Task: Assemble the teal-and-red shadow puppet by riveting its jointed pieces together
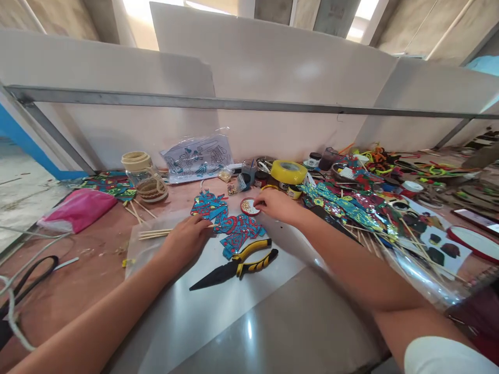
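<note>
My left hand [187, 239] is closed around a thin wooden stick [213, 226], whose tip pokes out past the fingertips over blue-and-red patterned cut pieces [241, 231]. Pale sticks [154, 234] lie beside its wrist side. At a small red-rimmed lid [250, 206] holding tiny gold beads, my right hand [277, 205] has its fingertips pinched together at the right rim. Whatever sits between those fingertips is too small to make out. Long-nose pliers [234, 267] with yellow-and-black handles lie below the cut pieces, touched by neither hand.
A translucent sheet [171, 311] covers the working spot. Behind stand a glass jar [145, 179], a bagged line drawing [198, 158], yellow tape [289, 171] and small paint pots [314, 159]. Glittery patterned pieces [351, 208] crowd the right; a pink packet [81, 209] and cords [31, 291] occupy the left.
</note>
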The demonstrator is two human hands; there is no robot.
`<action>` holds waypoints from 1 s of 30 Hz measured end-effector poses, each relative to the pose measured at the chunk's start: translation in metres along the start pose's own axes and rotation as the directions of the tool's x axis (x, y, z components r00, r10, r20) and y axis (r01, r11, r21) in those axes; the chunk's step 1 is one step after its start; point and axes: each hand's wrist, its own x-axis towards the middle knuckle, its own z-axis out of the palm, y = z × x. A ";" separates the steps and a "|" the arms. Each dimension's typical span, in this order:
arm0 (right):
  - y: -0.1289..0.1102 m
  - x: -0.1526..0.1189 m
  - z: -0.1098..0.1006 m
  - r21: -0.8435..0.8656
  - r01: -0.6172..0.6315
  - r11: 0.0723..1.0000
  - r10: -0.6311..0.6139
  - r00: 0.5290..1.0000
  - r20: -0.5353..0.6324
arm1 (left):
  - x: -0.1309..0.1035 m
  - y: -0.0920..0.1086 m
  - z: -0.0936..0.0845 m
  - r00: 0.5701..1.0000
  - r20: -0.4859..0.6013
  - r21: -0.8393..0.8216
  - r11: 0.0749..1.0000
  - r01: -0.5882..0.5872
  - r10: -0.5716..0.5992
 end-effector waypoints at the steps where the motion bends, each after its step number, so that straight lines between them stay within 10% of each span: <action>1: 0.006 0.002 0.008 -0.002 -0.013 1.000 0.013 1.000 -0.011 | 0.000 0.000 0.000 1.000 -0.011 0.008 1.000 -0.003 0.003; 15: 0.031 0.006 0.053 -0.110 -0.105 0.988 0.081 0.976 -0.201 | -0.001 -0.003 0.005 0.995 -0.090 0.067 0.997 -0.030 0.036; 30: 0.017 0.015 0.046 -0.382 0.174 0.908 -0.164 0.985 0.058 | -0.001 -0.002 0.004 0.995 -0.095 0.072 0.997 -0.032 0.039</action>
